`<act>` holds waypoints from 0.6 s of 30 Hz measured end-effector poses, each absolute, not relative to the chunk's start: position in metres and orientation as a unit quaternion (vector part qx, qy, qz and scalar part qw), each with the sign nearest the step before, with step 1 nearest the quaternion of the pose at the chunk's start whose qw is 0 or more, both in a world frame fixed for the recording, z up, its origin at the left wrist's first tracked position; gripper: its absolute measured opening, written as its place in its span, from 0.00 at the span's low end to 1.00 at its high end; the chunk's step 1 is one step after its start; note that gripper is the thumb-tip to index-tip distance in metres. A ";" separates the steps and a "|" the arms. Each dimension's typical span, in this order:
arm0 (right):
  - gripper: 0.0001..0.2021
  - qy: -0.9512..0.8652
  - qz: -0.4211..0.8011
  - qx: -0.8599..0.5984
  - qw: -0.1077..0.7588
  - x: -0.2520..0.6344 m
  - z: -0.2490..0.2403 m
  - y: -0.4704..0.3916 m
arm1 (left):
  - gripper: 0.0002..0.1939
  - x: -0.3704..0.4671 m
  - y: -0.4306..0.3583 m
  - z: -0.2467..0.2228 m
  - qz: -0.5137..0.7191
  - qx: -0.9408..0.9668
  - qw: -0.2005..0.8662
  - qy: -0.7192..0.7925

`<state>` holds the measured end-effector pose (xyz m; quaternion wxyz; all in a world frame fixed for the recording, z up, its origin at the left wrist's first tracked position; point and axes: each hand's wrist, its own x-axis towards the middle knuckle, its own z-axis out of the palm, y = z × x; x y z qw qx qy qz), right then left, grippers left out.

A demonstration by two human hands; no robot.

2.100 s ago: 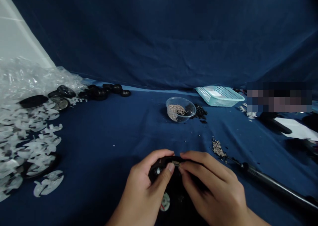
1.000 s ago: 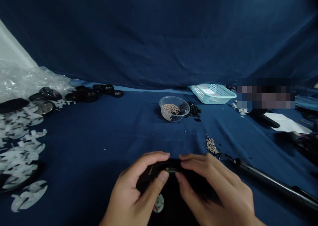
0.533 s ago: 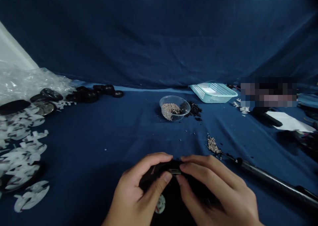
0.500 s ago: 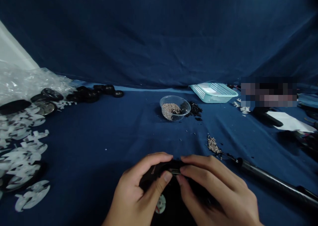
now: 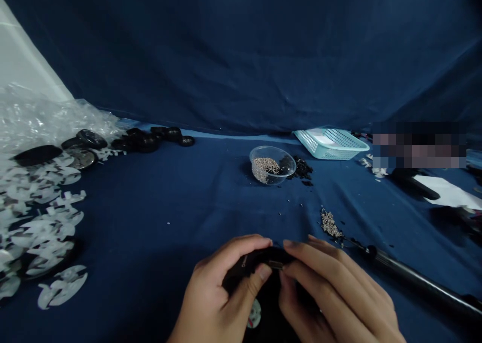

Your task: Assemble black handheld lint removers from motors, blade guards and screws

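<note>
My left hand (image 5: 222, 293) grips a black plastic casing (image 5: 238, 273) with small pale lettering, its thumb on the near side and its fingers over the top. On the casing's other side my right hand (image 5: 339, 293) has its fingertips and thumb closed at the edge. A small flat rectangular piece (image 5: 276, 265) shows between the two hands; whether it is part of the casing I cannot tell. Below them is a pale round disc (image 5: 254, 314) with a red mark, among dark parts mostly hidden by the hands.
A clear bowl (image 5: 271, 177) of small screws stands ahead, beside black bits (image 5: 302, 169). Loose screws (image 5: 330, 224) lie near a black electric screwdriver (image 5: 422, 282). White plastic parts (image 5: 56, 232) are piled left, below clear plastic wrap (image 5: 48, 117). A turquoise basket (image 5: 339, 152) stands behind.
The whole view has shifted slightly, so things appear farther right. Both hands keep hold of the casing, and my right fingers have moved a little along its edge.
</note>
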<state>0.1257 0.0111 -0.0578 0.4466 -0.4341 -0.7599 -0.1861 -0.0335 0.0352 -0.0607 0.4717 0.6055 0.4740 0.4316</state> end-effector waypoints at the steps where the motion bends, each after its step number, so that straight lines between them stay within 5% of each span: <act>1: 0.08 -0.764 -0.189 -0.438 0.435 0.126 -0.057 0.011 | 0.10 -0.033 0.035 -0.060 0.430 0.606 0.472 0.475; 18: 0.08 -0.791 -0.210 -0.458 0.349 0.134 -0.052 0.009 | 0.12 -0.031 0.031 -0.061 0.392 0.606 0.521 0.455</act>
